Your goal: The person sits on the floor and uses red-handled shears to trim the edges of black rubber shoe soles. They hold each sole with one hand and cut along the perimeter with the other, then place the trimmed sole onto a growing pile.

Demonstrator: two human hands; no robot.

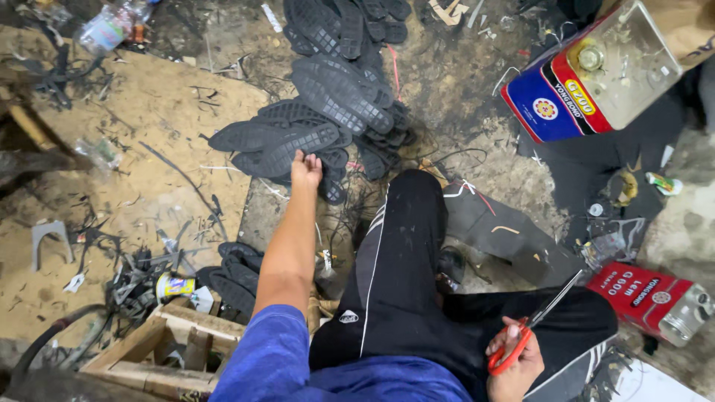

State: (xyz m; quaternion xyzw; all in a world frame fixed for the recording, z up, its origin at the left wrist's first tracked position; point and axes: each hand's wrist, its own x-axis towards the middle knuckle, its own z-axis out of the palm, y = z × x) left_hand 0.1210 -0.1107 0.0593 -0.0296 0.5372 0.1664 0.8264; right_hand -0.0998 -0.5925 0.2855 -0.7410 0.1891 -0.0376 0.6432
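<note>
Head view, contents listed by size.

Dirt floor: littered with black offcuts, on all sides of both hands.

Pile of black rubber shoe soles: heaped tread up, straight ahead of the left hand, apparently stacked within arm's reach of the seated person.

Blue and red tin can: lying on its side, well ahead of the right hand.

Red tin can: just to the right of the right hand.

Wooden crate: below and left of the left arm.

Left hand: stretched forward, fingers curled down onto the near edge of the pile; whether it has a grip on a sole cannot be told.

Right hand: closed through the orange handles of scissors, resting on the thigh, blades pointing away, seemingly parked.
</note>
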